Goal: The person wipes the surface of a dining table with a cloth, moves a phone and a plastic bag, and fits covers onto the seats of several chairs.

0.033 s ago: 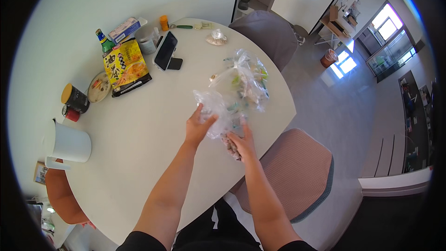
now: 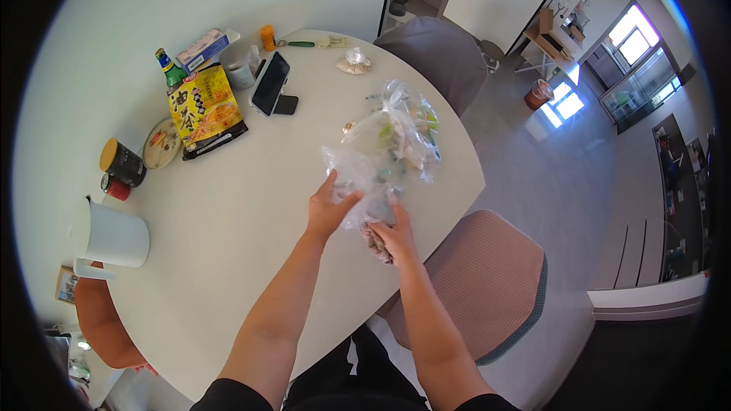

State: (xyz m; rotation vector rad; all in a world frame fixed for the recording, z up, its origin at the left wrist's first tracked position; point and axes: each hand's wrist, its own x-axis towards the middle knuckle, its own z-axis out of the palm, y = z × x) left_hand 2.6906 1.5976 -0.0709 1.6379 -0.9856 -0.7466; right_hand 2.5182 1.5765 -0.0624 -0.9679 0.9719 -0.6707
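A crumpled clear plastic bag [image 2: 352, 167] lies between my two hands over the right part of the table. My left hand [image 2: 329, 209] grips its left side, thumb and index finger stretched along the film. On its right side my right hand [image 2: 396, 238] is curled round the bag's lower end. A brownish, lumpy bundle [image 2: 376, 245] sticks out below that hand's thumb; I cannot tell what it is or whether it lies inside the film. Just beyond, touching or close to the bag, rests a bigger knotted clear bag [image 2: 411, 133] with green, white and orange bits in it.
Farther back sit a small tied bag of pale powder [image 2: 355, 61] and a phone on a stand [image 2: 272, 85]. A yellow food packet [image 2: 205, 110], green bottle [image 2: 170, 68], plate [image 2: 162, 144], jar [image 2: 122, 161] and white pitcher [image 2: 116, 234] line the left. A chair [image 2: 480, 281] stands at right.
My left hand and the crumpled bag have shifted slightly to the right. The fingers of my right hand have drawn a little nearer to the film.
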